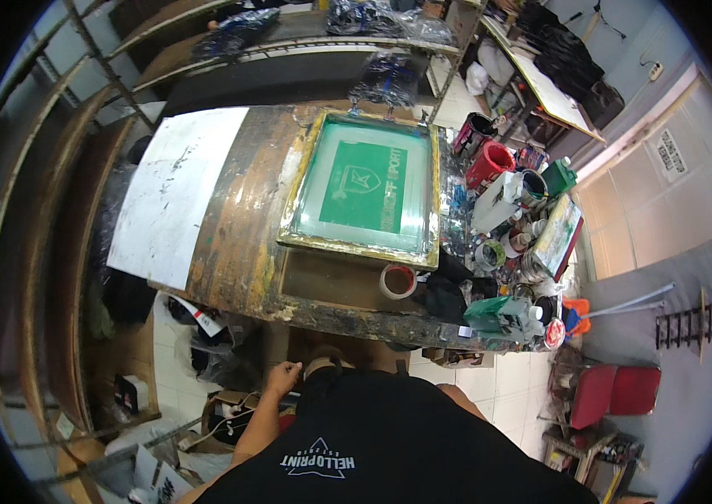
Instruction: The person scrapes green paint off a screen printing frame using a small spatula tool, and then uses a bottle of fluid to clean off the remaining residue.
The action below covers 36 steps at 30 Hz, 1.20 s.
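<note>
My left hand (283, 378) hangs low beside my body, just off the worktable's front edge. Its fingers are curled in, and no object shows in them. Of my right arm only a bit of skin shows at my side; the hand itself is out of sight. Ahead of me a screen-printing frame (364, 181) with green mesh and a lettered emblem design lies on the paint-stained wooden worktable (234, 227). Hinge clamps (390, 112) stand at the frame's far edge. A tape roll (398, 294) rests close to the frame's near right corner.
White sheet (175, 189) covers the table's left end. Ink tubs, including a red bucket (489, 164), a white jug (494, 204) and a green bottle (503, 317), crowd the right side. Shelving (62, 252) runs along the left; a red chair (612, 393) is at the right.
</note>
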Available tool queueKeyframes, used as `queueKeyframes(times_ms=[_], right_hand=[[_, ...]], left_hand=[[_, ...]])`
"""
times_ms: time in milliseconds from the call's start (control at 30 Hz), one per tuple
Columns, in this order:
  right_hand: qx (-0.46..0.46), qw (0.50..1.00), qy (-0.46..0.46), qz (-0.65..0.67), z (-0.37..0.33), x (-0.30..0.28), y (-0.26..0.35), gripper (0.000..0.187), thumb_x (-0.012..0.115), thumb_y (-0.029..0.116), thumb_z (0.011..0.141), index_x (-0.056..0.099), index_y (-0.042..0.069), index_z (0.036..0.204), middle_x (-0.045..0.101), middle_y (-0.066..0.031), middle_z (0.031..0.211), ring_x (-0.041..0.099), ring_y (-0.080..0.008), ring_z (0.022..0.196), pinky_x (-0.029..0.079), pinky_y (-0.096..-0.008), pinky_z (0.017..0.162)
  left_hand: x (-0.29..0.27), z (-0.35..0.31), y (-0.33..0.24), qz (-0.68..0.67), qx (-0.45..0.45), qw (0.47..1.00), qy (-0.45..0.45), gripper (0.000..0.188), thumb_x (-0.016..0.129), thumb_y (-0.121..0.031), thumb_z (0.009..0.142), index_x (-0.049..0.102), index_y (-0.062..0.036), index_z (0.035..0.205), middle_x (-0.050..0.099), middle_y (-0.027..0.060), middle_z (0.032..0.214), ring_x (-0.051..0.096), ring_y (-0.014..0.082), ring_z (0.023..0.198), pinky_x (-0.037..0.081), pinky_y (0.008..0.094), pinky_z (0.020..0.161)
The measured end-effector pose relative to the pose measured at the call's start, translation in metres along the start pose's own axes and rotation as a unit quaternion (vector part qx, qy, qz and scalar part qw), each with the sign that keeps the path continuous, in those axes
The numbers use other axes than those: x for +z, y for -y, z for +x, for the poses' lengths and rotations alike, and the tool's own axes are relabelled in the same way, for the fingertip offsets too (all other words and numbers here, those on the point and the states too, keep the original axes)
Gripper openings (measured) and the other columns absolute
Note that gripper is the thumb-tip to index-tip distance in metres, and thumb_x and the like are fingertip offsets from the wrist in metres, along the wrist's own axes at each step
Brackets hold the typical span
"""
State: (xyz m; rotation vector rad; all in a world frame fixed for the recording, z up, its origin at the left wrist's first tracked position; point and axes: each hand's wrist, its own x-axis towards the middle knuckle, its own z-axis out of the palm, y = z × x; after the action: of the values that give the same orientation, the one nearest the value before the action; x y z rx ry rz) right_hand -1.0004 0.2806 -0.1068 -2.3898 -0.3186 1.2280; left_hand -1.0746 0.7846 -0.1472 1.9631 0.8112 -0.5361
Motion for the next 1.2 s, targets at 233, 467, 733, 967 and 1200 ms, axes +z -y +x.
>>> queueKeyframes(times_ms=[233,467,733,967,1200], right_hand=[[0.206,0.978,0.022,-0.036,0.029,-0.018,0.105,0.081,0.027,0.063,0.104,0.073,-0.003,0.106,0.070,-0.0297,0.109,0.065,-0.0458,0.108,0.049,-0.0529,0.098],[0.260,0.965,-0.027,-0.027,0.073,-0.009,0.196,0.078,0.034,0.063,0.103,0.073,-0.004,0.103,0.070,-0.0296,0.109,0.065,-0.0452,0.109,0.050,-0.0505,0.096],[0.093,0.983,0.114,0.105,0.107,0.018,0.187,0.051,0.052,0.048,0.102,0.073,0.002,0.106,0.073,-0.0198,0.106,0.068,-0.0386,0.097,0.052,-0.0467,0.088],[0.112,0.912,0.265,0.291,0.071,0.025,0.166,0.037,0.045,0.030,0.107,0.067,0.008,0.127,0.070,-0.0081,0.122,0.065,-0.0212,0.095,0.055,-0.0380,0.081],[0.147,0.951,0.066,0.265,0.145,0.147,0.038,0.034,0.053,0.016,0.093,0.070,0.008,0.121,0.068,-0.0224,0.112,0.070,-0.0323,0.093,0.057,-0.0455,0.079]], left_hand=[[-0.066,0.056,0.020,-0.054,-0.031,0.993,0.099,0.053,0.068,-0.049,0.095,0.069,0.0039,0.091,0.065,0.0070,0.071,0.060,0.0195,0.064,0.049,0.0370,0.063],[-0.104,0.085,0.022,-0.039,-0.040,0.972,0.229,0.058,0.065,-0.048,0.098,0.059,0.0008,0.067,0.054,0.0049,0.062,0.050,0.0189,0.057,0.043,0.0382,0.057],[-0.143,0.098,0.019,0.111,0.115,0.937,0.309,0.045,0.052,-0.035,0.104,0.060,-0.0003,0.077,0.057,0.0088,0.068,0.052,0.0185,0.062,0.042,0.0381,0.061],[-0.184,0.068,0.023,-0.093,0.003,0.890,0.446,0.035,0.051,-0.027,0.105,0.059,-0.0034,0.080,0.057,-0.0050,0.075,0.051,0.0082,0.070,0.042,0.0297,0.062],[-0.162,0.081,0.033,0.095,-0.159,0.916,0.355,0.042,0.054,-0.040,0.105,0.066,-0.0038,0.087,0.061,0.0017,0.074,0.055,0.0136,0.067,0.045,0.0331,0.060]])
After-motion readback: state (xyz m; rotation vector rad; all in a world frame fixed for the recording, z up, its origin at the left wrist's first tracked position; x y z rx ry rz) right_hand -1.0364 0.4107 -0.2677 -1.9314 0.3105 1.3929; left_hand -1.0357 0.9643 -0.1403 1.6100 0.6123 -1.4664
